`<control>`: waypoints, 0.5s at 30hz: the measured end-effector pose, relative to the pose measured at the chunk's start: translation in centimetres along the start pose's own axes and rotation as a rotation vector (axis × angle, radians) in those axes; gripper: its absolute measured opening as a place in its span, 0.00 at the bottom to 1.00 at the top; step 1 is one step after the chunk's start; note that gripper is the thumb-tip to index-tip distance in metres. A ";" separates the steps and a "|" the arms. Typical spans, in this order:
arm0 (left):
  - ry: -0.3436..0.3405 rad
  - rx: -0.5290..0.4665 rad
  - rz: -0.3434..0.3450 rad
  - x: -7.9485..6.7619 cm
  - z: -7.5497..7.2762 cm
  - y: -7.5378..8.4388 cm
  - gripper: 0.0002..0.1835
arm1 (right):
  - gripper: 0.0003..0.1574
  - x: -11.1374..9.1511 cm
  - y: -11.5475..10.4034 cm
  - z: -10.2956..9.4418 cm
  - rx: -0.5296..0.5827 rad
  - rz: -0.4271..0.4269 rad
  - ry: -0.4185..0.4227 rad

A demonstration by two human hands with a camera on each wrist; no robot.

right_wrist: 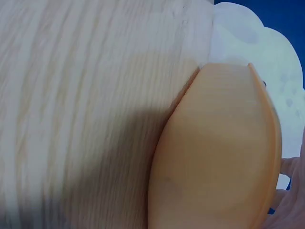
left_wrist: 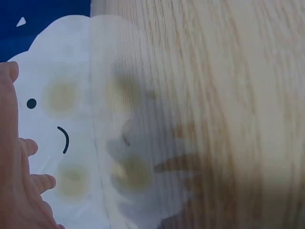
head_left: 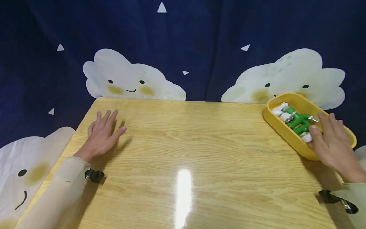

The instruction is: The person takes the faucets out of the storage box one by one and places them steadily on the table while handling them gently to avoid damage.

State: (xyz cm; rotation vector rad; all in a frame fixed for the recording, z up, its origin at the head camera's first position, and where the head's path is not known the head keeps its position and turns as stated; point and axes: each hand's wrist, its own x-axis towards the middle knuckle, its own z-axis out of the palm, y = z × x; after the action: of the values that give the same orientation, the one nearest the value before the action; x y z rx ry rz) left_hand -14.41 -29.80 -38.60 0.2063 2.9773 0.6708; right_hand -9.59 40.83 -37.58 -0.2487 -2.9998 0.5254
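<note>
My left hand point(head_left: 101, 136) hovers over the left side of the wooden table, fingers spread, holding nothing. In the left wrist view, part of that hand point(left_wrist: 12, 181) shows at the left edge. At the right, my right hand point(head_left: 333, 146) reaches over a yellow oblong bin point(head_left: 286, 135), its fingers extended across the near right part. Inside lie several green and white tap-like fittings point(head_left: 298, 120) with shiny metal ends. The thumb is close to a white-capped one point(head_left: 306, 137). The right wrist view shows the bin's outer wall point(right_wrist: 214, 152), which hides the contents.
The wooden table point(head_left: 200, 143) spans between both hands, with a bright light reflection near its front. Behind its far edge hangs a dark blue curtain point(head_left: 200, 38) printed with smiling clouds. Wrist cameras point(head_left: 94, 175) are strapped at both sleeves.
</note>
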 end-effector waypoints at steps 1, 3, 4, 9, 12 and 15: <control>0.003 0.000 0.004 0.0 0.0 0.1 0.45 | 0.50 -0.1 0.1 -0.1 -0.001 0.013 0.005; 0.004 -0.003 0.007 0.0 0.0 0.2 0.45 | 0.49 -0.2 0.3 -0.2 0.008 0.019 0.022; 0.004 -0.003 0.007 0.0 0.0 0.2 0.45 | 0.49 -0.3 0.4 -0.2 0.012 0.021 0.030; 0.000 -0.010 0.010 0.1 -0.1 0.5 0.45 | 0.50 -0.4 0.6 0.0 0.039 0.055 0.059; -0.009 -0.019 0.025 0.2 0.0 0.8 0.44 | 0.50 -0.5 0.8 0.1 0.059 0.086 0.069; -0.017 -0.022 0.033 0.3 0.2 1.2 0.44 | 0.50 -0.5 1.1 0.1 0.085 0.093 0.086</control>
State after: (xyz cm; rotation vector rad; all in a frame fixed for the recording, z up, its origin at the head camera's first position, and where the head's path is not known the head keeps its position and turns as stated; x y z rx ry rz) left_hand -14.52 -28.61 -38.24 0.2581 2.9548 0.7016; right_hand -8.93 41.72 -38.11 -0.3958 -2.8857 0.6328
